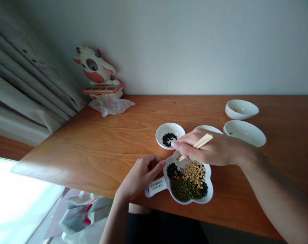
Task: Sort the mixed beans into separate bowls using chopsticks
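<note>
A pair of wooden chopsticks [202,141] is gripped in my right hand [207,145], closed round them, with the tips pointing down into a scalloped white dish [210,196] with a purple underside. Inside the dish lie green beans [181,189], yellow soybeans [194,173] and black beans [172,170]. My left hand [144,173] is curled at the dish's left side, thumb and finger at the rim above the labelled handle [157,186]. Just behind the dish stands a small white bowl [159,135] holding black beans. My right hand partly covers another white bowl [208,128].
Two white bowls, a rear one [241,110] and a nearer one [245,134], stand to the right with a few bits inside. At the back left sit a cow toy with a keyboard [102,88] and a clear plastic bag [110,106]. The wooden table [105,142] meets the wall.
</note>
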The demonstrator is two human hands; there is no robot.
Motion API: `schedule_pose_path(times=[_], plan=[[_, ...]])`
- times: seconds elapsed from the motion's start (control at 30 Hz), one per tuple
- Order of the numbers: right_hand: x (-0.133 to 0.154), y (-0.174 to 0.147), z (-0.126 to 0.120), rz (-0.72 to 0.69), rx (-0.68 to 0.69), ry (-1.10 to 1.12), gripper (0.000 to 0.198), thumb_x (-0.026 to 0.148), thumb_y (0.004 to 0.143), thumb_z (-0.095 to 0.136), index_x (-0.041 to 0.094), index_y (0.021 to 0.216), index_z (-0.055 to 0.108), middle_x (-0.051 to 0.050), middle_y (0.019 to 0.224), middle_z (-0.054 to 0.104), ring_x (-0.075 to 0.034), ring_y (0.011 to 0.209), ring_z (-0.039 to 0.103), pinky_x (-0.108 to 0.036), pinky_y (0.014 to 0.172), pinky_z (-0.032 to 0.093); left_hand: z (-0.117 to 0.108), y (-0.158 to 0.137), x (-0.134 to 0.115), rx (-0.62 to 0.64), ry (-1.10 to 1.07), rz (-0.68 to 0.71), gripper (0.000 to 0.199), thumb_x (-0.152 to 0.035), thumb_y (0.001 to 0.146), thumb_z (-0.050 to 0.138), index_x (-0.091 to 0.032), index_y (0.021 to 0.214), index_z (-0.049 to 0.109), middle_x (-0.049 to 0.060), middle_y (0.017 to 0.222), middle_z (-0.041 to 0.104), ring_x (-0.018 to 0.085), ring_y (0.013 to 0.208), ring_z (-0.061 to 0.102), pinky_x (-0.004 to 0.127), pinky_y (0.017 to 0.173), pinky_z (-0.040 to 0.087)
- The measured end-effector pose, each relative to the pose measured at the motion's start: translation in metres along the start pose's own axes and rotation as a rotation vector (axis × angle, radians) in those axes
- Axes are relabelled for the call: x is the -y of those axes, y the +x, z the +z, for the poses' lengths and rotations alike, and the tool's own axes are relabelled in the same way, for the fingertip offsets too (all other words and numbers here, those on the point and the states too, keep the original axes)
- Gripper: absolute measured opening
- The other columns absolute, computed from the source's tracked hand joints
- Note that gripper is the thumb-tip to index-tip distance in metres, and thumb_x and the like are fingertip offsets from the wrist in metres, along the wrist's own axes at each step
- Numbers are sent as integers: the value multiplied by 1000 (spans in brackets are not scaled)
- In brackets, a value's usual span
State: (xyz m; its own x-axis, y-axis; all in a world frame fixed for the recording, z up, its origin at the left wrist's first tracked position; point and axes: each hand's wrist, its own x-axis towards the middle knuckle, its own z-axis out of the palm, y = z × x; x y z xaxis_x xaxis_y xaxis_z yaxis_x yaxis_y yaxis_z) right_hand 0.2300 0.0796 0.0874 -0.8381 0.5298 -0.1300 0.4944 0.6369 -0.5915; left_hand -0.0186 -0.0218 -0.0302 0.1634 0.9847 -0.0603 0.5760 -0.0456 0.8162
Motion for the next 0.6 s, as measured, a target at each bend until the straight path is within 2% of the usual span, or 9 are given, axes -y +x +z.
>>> schedule_pose_path(times=[0.2, 0.37, 0.6], plan=[[-7, -4, 0, 55, 11, 20, 60, 58, 114, 39, 19, 77, 64, -1, 69, 67, -15, 64, 57, -33, 65, 34, 3, 2, 6, -25, -65, 13, 36, -51, 107, 63, -18, 94, 70, 1, 82, 72, 15, 70, 57, 27, 63, 43], [-14, -7, 0, 74, -70, -2, 56, 56, 114, 39, 20, 79, 64, -2, 74, 67, -18, 73, 60, -33, 68, 37, 4, -2, 9, -31, -163, 20, 30, -48, 106, 66, -19, 110, 73, 3, 93, 76, 16, 77, 64, 27, 70, 49], [-14, -6, 4, 60, -51, -42, 52, 54, 114, 40, 22, 82, 66, -3, 79, 71, -19, 78, 63, -33, 68, 37, 9, -7, 12, -49, -237, 34, 25, -44, 105, 68, -20, 112, 72, 3, 94, 76, 17, 81, 67, 27, 73, 52]])
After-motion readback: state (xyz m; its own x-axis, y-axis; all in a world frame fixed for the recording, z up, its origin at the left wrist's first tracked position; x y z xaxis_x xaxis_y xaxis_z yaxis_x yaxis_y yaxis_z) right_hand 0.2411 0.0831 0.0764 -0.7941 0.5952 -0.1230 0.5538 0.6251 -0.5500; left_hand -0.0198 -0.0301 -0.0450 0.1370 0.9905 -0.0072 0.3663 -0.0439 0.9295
